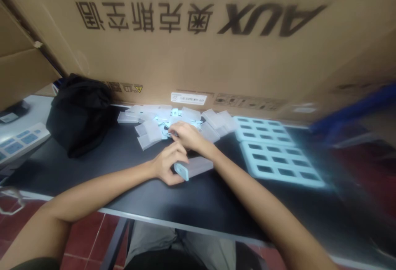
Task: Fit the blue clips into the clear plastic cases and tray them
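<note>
My left hand (169,163) is closed around the blue-capped end of a translucent box (199,166), which lies on its side just above the dark table. Beyond it, my right hand (185,134) reaches into small light-blue parts (162,126) with its fingers pinched together; whatever is between the fingertips is too small to make out. Several translucent boxes (150,133) are heaped around those blue parts, on both sides of my right hand. One blue piece (175,113) stands out at the back of the heap.
Two light-blue trays with rectangular openings (272,149) lie to the right on the dark table (123,191). A black bag (80,113) sits at the left. A large cardboard box (154,63) walls off the back. A blue bar (355,109) slants at the far right.
</note>
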A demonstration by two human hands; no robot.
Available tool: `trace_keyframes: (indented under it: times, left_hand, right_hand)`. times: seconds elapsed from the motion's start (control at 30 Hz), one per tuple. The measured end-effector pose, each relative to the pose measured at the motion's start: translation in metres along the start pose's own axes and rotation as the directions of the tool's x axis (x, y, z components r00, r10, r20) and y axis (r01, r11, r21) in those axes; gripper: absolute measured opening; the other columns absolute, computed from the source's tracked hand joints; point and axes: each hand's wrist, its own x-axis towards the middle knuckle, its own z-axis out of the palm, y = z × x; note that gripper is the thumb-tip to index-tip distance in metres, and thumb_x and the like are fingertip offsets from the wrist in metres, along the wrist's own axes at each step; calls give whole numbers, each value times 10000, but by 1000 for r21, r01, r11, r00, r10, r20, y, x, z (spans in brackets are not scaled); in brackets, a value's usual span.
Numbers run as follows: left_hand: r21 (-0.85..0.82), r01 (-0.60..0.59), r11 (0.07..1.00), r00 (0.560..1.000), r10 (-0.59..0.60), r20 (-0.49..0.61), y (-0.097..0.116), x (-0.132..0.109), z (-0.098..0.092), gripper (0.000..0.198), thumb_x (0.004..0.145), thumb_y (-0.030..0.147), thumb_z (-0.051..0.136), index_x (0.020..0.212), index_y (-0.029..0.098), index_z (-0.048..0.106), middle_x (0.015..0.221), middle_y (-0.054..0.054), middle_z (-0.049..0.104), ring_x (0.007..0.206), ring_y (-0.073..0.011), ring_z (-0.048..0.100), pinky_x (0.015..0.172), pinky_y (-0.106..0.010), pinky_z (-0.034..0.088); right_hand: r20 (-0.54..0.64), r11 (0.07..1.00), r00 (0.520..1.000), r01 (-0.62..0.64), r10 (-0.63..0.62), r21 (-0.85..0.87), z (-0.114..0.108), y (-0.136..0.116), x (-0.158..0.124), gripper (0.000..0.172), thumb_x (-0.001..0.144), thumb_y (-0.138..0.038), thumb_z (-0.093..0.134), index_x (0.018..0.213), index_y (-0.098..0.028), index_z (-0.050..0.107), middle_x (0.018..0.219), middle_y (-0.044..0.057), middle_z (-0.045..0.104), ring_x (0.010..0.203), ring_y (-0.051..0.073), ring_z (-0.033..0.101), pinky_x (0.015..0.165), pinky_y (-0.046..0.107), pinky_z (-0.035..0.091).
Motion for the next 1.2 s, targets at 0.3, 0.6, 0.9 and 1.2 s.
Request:
trace_keyframes:
  times: [0.3, 0.6, 0.9, 1.2]
  left_hand:
    - [-140, 213, 967, 967, -189, 169, 0, 0, -1, 312, 828, 252, 749, 872, 226, 441, 1076, -112, 639, 935, -218, 654, 769, -361, 577]
    - [-1, 478, 879, 783, -425, 454, 0, -2, 2, 349, 971, 437, 684, 946, 247, 392, 1291, -145, 718, 1013, -215, 739, 781, -313, 559]
    - [90, 488, 868, 748, -469, 469, -1, 1, 0, 432, 945, 518, 701, 985, 257, 359, 1282, -132, 648, 1000, -220, 690, 789, -332, 525]
    - [-51, 276, 960, 926, -251, 283, -1, 0, 3, 482, 797, 206, 727, 1078, 264, 340, 1220, -109, 512, 1039, -243, 615, 839, -379, 546]
  right_hand:
    - [-544, 921, 830, 110, 121, 373, -20, 25, -53, 275, 1055, -310, 512, 1112, -225, 768, 1036, 82, 707, 963, 219, 670, 844, 363, 546]
    - [-612, 733, 730, 231, 304, 640, -17, 28, -145, 149, 914, -280, 785, 1026, -256, 689, 926, 32, 708, 824, 170, 695, 639, 283, 586]
    - [-543, 727, 839, 363, 17, 583, -25, 13, -144, 67, 931, -161, 736, 933, -226, 719, 942, 58, 747, 817, 161, 704, 626, 275, 573]
    - [-375, 740, 923, 196, 81, 643, 4, 3, -137, 694, 840, -582, 835, 1424, -307, 580, 1157, 83, 638, 823, 187, 627, 694, 357, 586]
